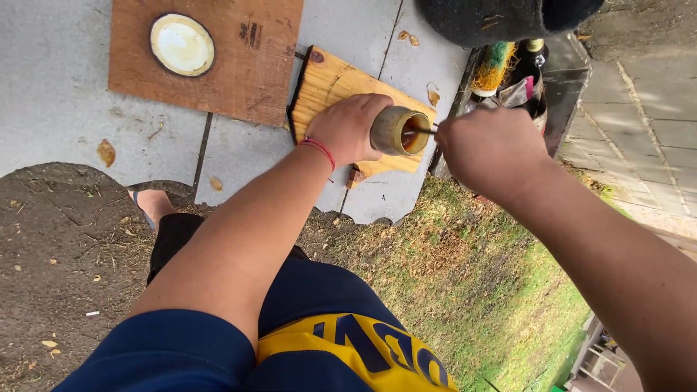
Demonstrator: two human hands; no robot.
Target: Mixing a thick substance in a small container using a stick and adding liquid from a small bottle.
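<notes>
My left hand (347,128) grips a short bamboo cup (398,131), held on its side with the open mouth facing right. Brownish wet coating shows inside it. My right hand (488,149) is closed on a thin brush handle (425,131) whose tip reaches into the cup's mouth. Both hands hover over a light wooden board (327,87) lying on grey concrete paving. A red string bracelet (319,149) circles my left wrist.
A larger brown plywood sheet (247,72) with a round pale lid (181,45) lies up left. Bottles and a green-yellow brush (494,65) stand in a dark box (563,80) at right. Bare soil is at left, grass at the lower right. My sandalled foot (152,205) rests on the soil.
</notes>
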